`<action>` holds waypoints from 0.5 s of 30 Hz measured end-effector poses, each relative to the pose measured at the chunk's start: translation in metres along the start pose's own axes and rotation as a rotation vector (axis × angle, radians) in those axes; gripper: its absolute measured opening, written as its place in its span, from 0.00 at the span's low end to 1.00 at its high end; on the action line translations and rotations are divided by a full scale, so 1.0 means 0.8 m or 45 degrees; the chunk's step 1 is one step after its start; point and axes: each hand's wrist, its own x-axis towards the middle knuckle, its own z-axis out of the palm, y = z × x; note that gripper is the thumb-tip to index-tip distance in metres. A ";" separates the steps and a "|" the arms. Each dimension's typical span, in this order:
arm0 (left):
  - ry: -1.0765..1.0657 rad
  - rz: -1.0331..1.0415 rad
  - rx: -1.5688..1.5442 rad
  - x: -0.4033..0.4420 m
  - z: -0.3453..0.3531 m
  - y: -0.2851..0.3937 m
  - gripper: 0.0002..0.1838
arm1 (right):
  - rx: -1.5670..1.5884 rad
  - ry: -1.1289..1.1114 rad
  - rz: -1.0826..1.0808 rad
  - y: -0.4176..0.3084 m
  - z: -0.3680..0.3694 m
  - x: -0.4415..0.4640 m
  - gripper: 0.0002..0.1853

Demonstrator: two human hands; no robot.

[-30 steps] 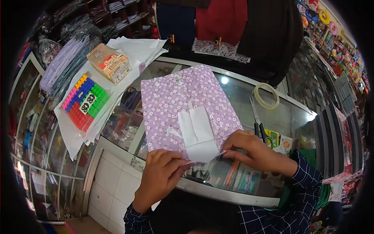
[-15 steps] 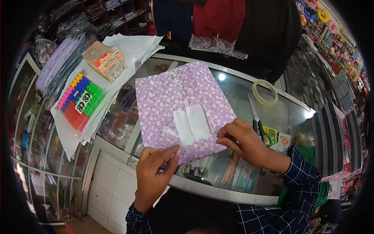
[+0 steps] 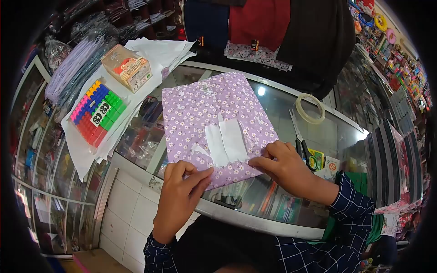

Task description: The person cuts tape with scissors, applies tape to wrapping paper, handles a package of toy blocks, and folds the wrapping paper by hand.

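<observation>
A purple wrapping paper sheet (image 3: 191, 118) with white flowers lies on the glass counter in the head view. Near its middle is a white patch (image 3: 232, 141) with ragged edges; whether it is a separate piece or the paper's bare back I cannot tell. My left hand (image 3: 180, 195) pinches the paper's near edge, thumb and index finger together, left of the patch. On the other side, my right hand (image 3: 284, 168) has its thumb and fingers closed on the paper by the patch's lower right corner. Whether anything lies beneath the paper is hidden.
Scissors (image 3: 298, 136) and a clear tape roll (image 3: 310, 109) lie right of the paper on the glass counter (image 3: 273, 223). To the left, white sheets (image 3: 82, 159) carry a pack of coloured blocks (image 3: 98, 113) and a small box (image 3: 125, 68). Dark and red cloths (image 3: 259, 22) hang behind.
My right hand's fingertips have moved slightly left along the paper towards the patch. My left hand stays at the near edge, its fingers shifted a little. The whole view has shifted slightly.
</observation>
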 end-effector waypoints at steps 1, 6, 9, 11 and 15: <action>-0.012 -0.008 0.006 0.002 -0.001 0.002 0.13 | -0.002 0.021 -0.012 0.000 0.000 0.000 0.14; 0.019 -0.001 0.050 0.005 0.000 -0.002 0.12 | -0.124 0.029 -0.126 -0.009 0.000 0.004 0.21; 0.045 0.033 0.165 0.016 -0.003 -0.015 0.10 | -0.287 -0.043 -0.255 -0.022 0.006 0.011 0.30; 0.063 0.099 0.181 0.024 -0.006 -0.033 0.10 | -0.260 -0.223 -0.211 -0.023 0.012 0.016 0.35; 0.534 -0.146 0.055 0.047 -0.070 -0.072 0.13 | -0.259 -0.264 -0.206 -0.022 0.007 0.029 0.36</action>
